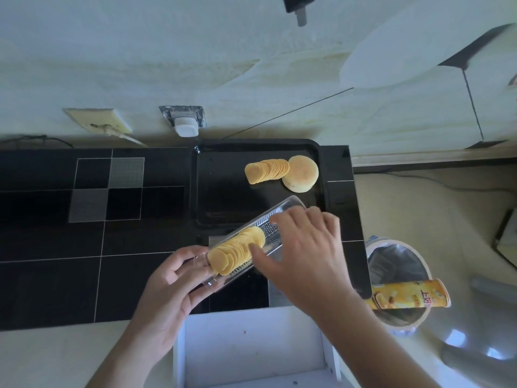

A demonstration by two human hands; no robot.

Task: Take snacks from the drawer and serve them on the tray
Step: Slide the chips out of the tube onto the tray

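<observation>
The left hand (167,278) is curled around the near end of a clear plastic chip tray (251,242), fingers wrapped under and thumb along its edge, holding it tilted above the table (84,219). The right hand (302,247) is spread loosely over the tray's far half, its thumb touching the row of chips (237,250) inside, the other fingers resting on the ribbed transparent wall. Those chips are thin, pale yellow, oval discs, stacked on edge and leaning like fallen dominoes.

The black serving tray (223,197) is glossy, rectangular with rounded corners and a raised rim, set on the far right part of the dark tiled table. On it lies a second stack of chips (265,170), fanned sideways, touching a round, flat, pale bun (300,173) with a matte golden top.

Below the hands, a white drawer (251,348) stands open. To the right, a yellow cardboard chip can (411,295) lies on its side across the rim of a bin (397,261) lined with a dark bag.
</observation>
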